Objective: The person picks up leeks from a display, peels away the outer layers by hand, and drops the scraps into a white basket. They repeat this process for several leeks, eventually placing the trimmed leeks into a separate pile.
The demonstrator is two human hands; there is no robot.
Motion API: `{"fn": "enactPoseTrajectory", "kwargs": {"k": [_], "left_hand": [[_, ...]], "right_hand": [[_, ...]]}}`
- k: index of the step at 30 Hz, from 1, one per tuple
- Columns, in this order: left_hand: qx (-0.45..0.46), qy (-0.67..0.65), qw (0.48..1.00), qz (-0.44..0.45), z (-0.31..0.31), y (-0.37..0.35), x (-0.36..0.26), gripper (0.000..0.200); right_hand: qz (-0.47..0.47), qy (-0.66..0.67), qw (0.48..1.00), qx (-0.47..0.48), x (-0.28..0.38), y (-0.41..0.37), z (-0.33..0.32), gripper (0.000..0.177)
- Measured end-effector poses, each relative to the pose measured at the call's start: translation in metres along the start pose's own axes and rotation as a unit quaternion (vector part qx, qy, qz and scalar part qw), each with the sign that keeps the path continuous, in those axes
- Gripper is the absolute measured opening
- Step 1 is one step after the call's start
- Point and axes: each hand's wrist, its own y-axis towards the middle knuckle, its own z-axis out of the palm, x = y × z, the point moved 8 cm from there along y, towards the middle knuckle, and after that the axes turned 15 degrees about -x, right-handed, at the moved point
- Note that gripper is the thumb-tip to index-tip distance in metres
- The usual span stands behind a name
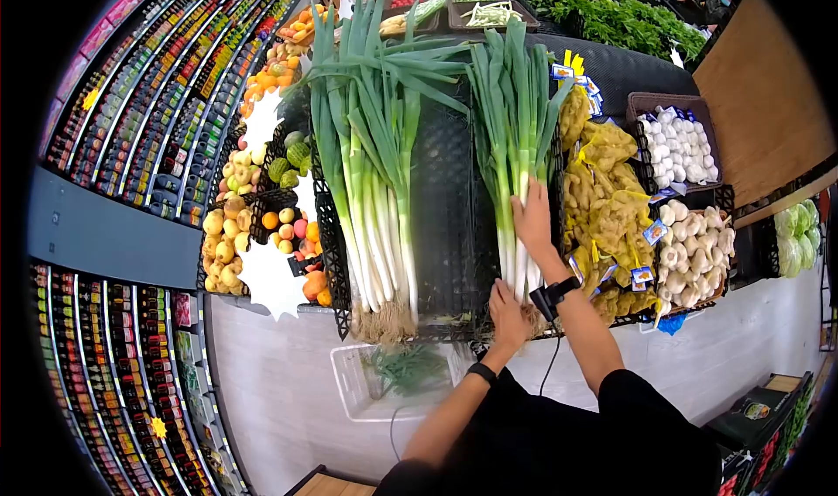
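A smaller bunch of leeks [515, 116] lies on the right side of a black crate [445, 190], green leaves pointing away from me. My right hand [533, 223] is closed on the stalks about midway along. Lower down, my left hand [510, 314] grips the white ends near the roots, its fingertips partly hidden. To the left lies a larger bunch of leeks [375, 208], with its hairy roots [384, 323] at the crate's near edge. Neither hand touches that bunch.
Yellow net bags [607, 199] of produce and garlic bulbs [694, 256] stand on the right. Crates of fruit [231, 234] are at left, beside bottle shelves [131, 129]. A white crate [353, 400] holding green leaves sits on the floor below. A cable [552, 365] hangs from my right wrist.
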Motion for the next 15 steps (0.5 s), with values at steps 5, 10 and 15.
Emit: {"fn": "enactPoseTrajectory", "kwargs": {"k": [5,10,15], "left_hand": [[-0.002,-0.070,0.997,0.016,-0.016,0.014,-0.001,0.086],[0.072,-0.103,0.992,0.013,-0.007,0.026,0.014,0.087],[0.091,-0.110,0.990,-0.007,-0.014,0.035,0.013,0.086]], "right_hand": [[-0.058,-0.159,0.985,-0.043,0.029,-0.016,0.010,0.066],[-0.081,-0.182,0.979,-0.049,0.041,-0.009,0.009,0.074],[0.074,-0.073,0.989,-0.101,-0.010,0.010,0.014,0.077]]}}
